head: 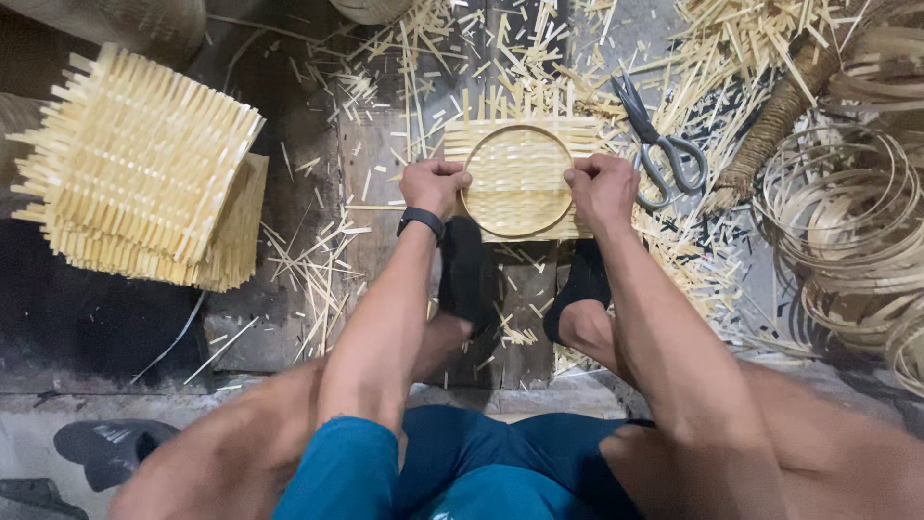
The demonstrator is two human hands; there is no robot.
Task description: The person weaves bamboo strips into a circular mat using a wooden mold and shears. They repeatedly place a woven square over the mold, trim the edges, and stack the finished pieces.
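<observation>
Nearest to us are our blue shorts (462,472) and bare knees, with both forearms reaching away over them. We keep our feet in dark sandals (469,274) planted on the wooden boards (371,154) of the floor. Just beyond the toes lies a woven bamboo mat (520,144), square, with a thin bamboo ring (518,180) laid on top of it. Our left hand (435,186), a black band (422,221) on its wrist, has its fingers (452,173) curled tight and clamped on the ring's left edge. Our right hand (602,188) pinches the ring's right edge the same way, fingers closed on it. Both hands press ring and mat together.

To the far left sits a stack of finished woven mats (144,164), their strip ends sticking out all round. Grey-handled scissors (659,144) lie just right of the mat among scattered bamboo offcuts (539,58). Well to the right we see a heap of coiled bamboo hoops (847,221).
</observation>
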